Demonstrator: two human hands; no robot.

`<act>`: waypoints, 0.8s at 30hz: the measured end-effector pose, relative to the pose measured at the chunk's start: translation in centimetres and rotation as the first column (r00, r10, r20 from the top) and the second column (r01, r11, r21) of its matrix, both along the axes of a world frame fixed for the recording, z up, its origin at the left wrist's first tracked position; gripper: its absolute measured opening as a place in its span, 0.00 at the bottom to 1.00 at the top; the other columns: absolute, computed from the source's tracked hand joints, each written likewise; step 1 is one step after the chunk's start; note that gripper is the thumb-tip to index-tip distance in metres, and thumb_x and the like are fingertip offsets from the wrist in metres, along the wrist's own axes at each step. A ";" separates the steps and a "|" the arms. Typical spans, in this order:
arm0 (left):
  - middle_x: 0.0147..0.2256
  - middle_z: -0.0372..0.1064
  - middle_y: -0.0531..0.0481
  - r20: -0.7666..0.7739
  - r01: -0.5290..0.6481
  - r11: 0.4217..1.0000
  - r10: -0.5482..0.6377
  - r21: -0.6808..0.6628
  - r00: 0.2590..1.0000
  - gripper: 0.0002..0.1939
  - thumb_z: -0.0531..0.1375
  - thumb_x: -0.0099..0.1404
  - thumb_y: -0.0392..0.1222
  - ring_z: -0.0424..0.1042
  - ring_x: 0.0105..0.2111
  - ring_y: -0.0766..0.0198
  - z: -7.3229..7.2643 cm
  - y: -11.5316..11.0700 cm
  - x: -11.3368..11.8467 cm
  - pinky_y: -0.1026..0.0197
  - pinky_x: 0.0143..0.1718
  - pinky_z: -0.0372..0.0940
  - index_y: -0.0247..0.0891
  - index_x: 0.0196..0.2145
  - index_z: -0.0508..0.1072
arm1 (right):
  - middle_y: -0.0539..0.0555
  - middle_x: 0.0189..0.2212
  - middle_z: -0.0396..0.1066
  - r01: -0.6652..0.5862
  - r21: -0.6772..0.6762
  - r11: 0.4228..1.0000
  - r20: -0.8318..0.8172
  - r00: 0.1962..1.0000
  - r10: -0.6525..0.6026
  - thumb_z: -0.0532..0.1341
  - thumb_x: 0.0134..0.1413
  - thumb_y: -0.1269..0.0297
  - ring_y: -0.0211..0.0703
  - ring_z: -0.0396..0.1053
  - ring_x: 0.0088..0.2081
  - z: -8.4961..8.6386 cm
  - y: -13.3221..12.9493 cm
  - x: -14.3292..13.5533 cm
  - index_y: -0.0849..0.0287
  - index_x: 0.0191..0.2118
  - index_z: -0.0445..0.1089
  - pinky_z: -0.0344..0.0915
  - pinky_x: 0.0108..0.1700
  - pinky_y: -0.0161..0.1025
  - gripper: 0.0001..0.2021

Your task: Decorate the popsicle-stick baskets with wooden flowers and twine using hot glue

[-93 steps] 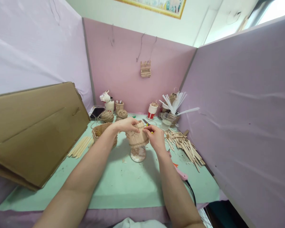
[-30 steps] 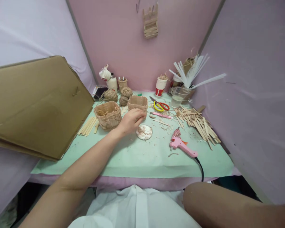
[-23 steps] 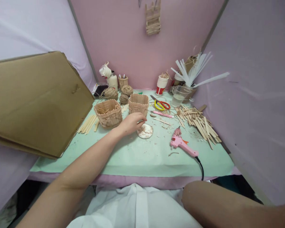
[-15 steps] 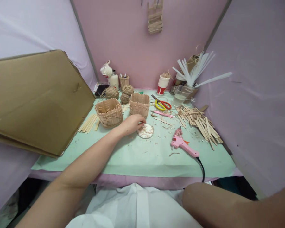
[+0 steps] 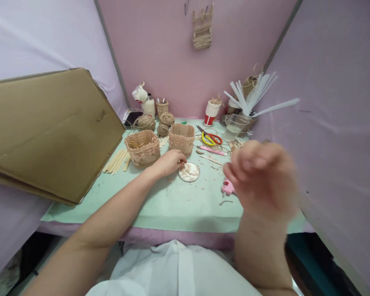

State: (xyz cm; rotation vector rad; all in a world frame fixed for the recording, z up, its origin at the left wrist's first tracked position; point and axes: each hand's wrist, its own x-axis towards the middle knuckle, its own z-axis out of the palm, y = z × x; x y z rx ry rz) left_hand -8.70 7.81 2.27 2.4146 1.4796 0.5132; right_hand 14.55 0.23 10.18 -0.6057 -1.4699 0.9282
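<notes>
My left hand (image 5: 170, 162) rests at the left edge of a small round white dish (image 5: 189, 172) that holds bits of wood. Its fingers are bent together at the rim, and what they hold, if anything, is too small to name. Raised over the right side of the table, my right hand (image 5: 262, 179) is blurred by motion, its fingers curled. It covers most of the pink glue gun (image 5: 227, 187). Behind my left hand stand two woven baskets, one at the left (image 5: 142, 154) with sticks inside and one nearer the middle (image 5: 181, 142).
Scissors (image 5: 209, 137) and a pink cutter (image 5: 212, 150) lie beyond the dish. Twine balls (image 5: 144, 122), a red and white cup (image 5: 211, 113) and a clear cup (image 5: 233, 128) stand at the back. A cardboard sheet (image 5: 55, 135) leans at the left.
My right hand has come up into view over the glue gun and wooden sticks. My left hand has stayed by the dish, with its fingers slightly shifted.
</notes>
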 end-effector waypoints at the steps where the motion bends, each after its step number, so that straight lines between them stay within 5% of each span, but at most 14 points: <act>1: 0.36 0.70 0.45 -0.009 0.006 1.000 -0.006 0.013 1.000 0.09 0.57 0.59 0.38 0.68 0.39 0.59 0.0 -0.1 0.1 0.60 0.42 0.61 0.36 0.35 0.77 | 0.49 0.25 0.63 0.025 0.009 1.000 -0.034 0.999 -0.025 0.57 0.57 0.55 0.37 0.63 0.26 -0.3 0.8 -1.0 0.52 0.27 0.65 0.63 0.29 0.37 0.10; 9: 0.36 0.66 0.43 -0.095 -0.007 1.000 0.009 0.021 0.995 0.09 0.55 0.59 0.35 0.64 0.40 0.57 -0.4 -0.9 1.2 0.57 0.42 0.60 0.35 0.34 0.76 | 0.47 0.23 0.62 0.039 -0.122 0.992 0.125 0.992 -0.024 0.61 0.53 0.56 0.35 0.59 0.25 -5.7 6.7 -4.8 0.57 0.30 0.65 0.58 0.30 0.36 0.09; 16: 0.35 0.65 0.45 -0.040 0.009 1.000 -0.008 0.029 0.999 0.07 0.55 0.58 0.35 0.64 0.40 0.57 -0.6 -0.8 1.2 0.58 0.41 0.60 0.36 0.32 0.74 | 0.47 0.23 0.62 0.038 -0.159 0.987 0.169 0.986 -0.011 0.61 0.52 0.55 0.35 0.58 0.25 -6.2 6.8 -4.7 0.57 0.29 0.65 0.58 0.30 0.35 0.11; 21: 0.32 0.68 0.48 0.247 -0.007 0.996 0.030 -0.094 0.969 0.05 0.57 0.56 0.35 0.67 0.36 0.62 0.5 -0.6 1.1 0.60 0.40 0.60 0.35 0.29 0.73 | 0.47 0.23 0.62 -0.003 -0.200 0.980 0.240 0.969 0.052 0.60 0.52 0.57 0.35 0.57 0.25 -7.2 7.4 -4.6 0.58 0.28 0.65 0.55 0.30 0.35 0.10; 24: 0.31 0.70 0.49 0.521 0.008 0.968 0.128 -0.251 0.844 0.07 0.59 0.55 0.40 0.67 0.34 0.64 1.6 -0.8 1.0 0.62 0.38 0.61 0.34 0.30 0.73 | 0.47 0.22 0.61 0.019 -0.303 0.953 0.266 0.962 0.066 0.60 0.51 0.56 0.35 0.57 0.25 -7.8 7.7 -4.4 0.58 0.29 0.67 0.54 0.29 0.34 0.10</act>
